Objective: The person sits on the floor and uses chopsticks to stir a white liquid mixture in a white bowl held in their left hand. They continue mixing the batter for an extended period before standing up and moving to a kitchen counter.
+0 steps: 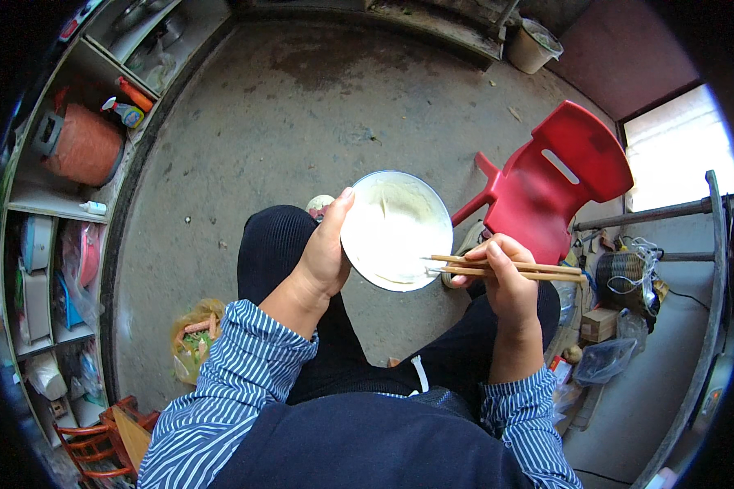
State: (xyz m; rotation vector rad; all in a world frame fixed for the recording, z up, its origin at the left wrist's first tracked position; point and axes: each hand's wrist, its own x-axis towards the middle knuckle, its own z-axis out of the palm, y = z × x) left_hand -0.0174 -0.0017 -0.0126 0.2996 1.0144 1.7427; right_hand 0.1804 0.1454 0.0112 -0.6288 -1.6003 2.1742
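Observation:
My left hand point(328, 250) grips the left rim of a white bowl point(350, 257) with a thin blue edge, thumb on top. Inside it lies a pale, creamy mixture point(397, 226) that looks like batter or soft dough, thicker along the far wall. A pair of wooden chopsticks point(541, 272) is held in my right hand point(503, 263). Their tips, coated in white, reach over the bowl's lower right rim. The bowl is held above the gap between my knees and tilts towards me.
A red plastic chair point(544, 195) stands close on the right, beyond my right hand. Shelves point(58, 202) holding an orange gas cylinder point(85, 147) line the left. A plastic bag of scraps point(196, 342) lies on the concrete floor point(232, 134). A bucket point(531, 49) stands at the back.

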